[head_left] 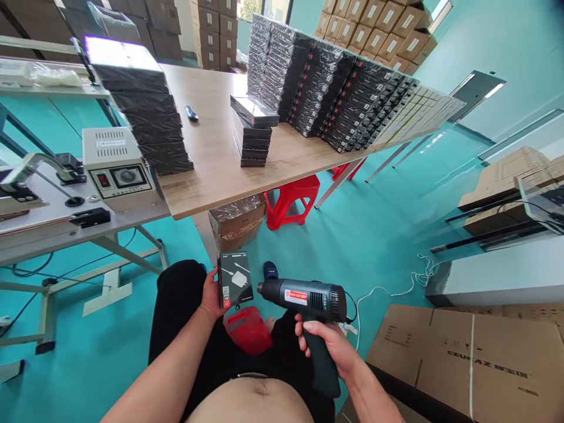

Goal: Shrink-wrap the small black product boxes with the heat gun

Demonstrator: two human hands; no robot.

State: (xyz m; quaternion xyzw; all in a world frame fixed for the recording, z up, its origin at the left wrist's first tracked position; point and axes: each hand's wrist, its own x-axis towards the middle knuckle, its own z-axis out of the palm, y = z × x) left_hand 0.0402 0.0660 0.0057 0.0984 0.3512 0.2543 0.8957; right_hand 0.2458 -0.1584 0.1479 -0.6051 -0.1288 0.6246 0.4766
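In my left hand (212, 294) is a flat black retail box (237, 279) with a white charger and cable printed on its face. The fingers grip its left edge, above my lap. My right hand (324, 338) is wrapped round the handle of a dark heat gun (308, 298). Its nozzle points left at the box, with a small gap between them. On the wooden table (207, 141) ahead stands a short stack of similar black boxes (255, 138), the top one set askew. A taller stack of black film-wrapped boxes (150, 117) rises at the table's left corner.
Long rows of stacked wrapped boxes (335, 88) fill the table's far side. A small blue tool (191, 113) lies on it. Below are a red stool (293, 200) and a carton (240, 226). A sealing machine (117, 170) stands left; a large carton (476, 358) sits right. A white cord (374, 289) crosses the floor.
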